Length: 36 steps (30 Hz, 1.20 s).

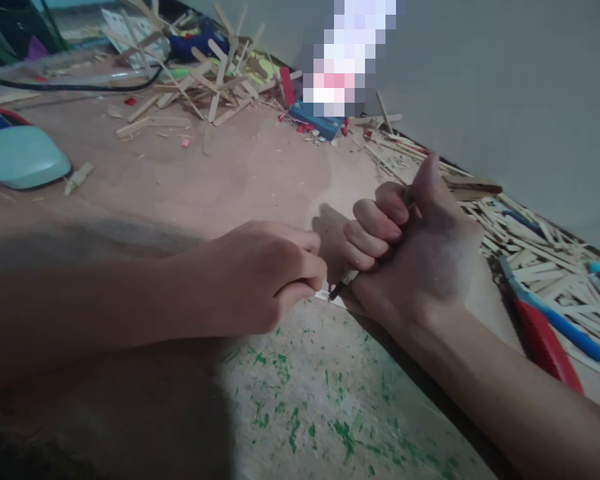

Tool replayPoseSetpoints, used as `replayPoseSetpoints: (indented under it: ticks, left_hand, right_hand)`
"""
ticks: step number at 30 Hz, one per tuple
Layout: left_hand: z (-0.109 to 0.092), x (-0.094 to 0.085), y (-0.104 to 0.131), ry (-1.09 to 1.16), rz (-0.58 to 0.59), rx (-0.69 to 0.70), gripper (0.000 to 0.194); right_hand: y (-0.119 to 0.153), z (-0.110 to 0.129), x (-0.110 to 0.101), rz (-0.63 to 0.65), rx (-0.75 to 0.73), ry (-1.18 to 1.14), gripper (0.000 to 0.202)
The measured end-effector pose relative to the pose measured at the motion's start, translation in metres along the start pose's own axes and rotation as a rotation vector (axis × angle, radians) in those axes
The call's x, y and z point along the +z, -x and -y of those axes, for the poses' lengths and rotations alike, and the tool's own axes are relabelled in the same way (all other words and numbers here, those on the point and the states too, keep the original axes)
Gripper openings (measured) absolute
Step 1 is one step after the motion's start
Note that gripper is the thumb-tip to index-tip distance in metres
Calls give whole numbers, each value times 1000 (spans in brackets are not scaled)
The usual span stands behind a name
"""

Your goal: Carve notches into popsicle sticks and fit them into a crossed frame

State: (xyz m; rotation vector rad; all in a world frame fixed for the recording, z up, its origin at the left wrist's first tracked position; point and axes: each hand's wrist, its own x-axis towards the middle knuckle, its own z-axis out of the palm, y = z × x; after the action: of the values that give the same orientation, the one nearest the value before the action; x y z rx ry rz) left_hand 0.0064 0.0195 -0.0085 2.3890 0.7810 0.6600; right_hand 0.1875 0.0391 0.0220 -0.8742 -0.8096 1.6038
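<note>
a brown tabletop (240, 173) is filling most of the frame, running up against a plain grey wall (505, 100) that is slanting across the upper right. near the bottom centre the tabletop is showing a paler, worn patch flecked with green marks (320, 413). wood chips and splinters are lying scattered over the surface.

the left hand (260, 280) is curling into a closed fist at the centre of the frame, pinching a small pale piece (324, 293) against the tabletop; how much of that piece there is cannot be told, since the fingers are hiding it. the right hand (420, 253), just beside it and almost touching, is wrapping all its fingers shut around one thin dark-tipped tool (341, 287), thumb sticking up, with the tip pointing down at the pale piece between the two hands.

two heaps of flat wooden sticks are lying about: one pile (205, 73) in the upper left and one longer spread (530, 253) along the wall at the right, too many to count. one pair of pliers with red and blue handles (545, 320) is resting at the right edge. one teal rounded object (20, 157) is sitting at the left edge, one black cable (80, 85) is trailing across the upper left, and one small blue box (316, 122) is lying near the top centre.
</note>
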Motion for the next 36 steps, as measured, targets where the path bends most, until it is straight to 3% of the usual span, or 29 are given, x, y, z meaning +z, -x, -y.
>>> replayPoseSetpoints:
  ticks: [8, 19, 26, 36]
  left_hand:
    - [-6, -3, 0, -6, 25, -30, 18]
    - [-3, -1, 0, -2, 22, -38, 18]
    - [-2, 0, -1, 7, 10, -17, 17]
    - [-4, -3, -1, -59, 6, 19, 17]
  right_hand:
    - [2, 5, -1, 185, 16, 2, 65]
    - [-1, 10, 5, -57, 99, -103, 67]
    - [13, 14, 10, 44, -111, 112, 64]
    - [22, 11, 17, -3, -140, 271, 66]
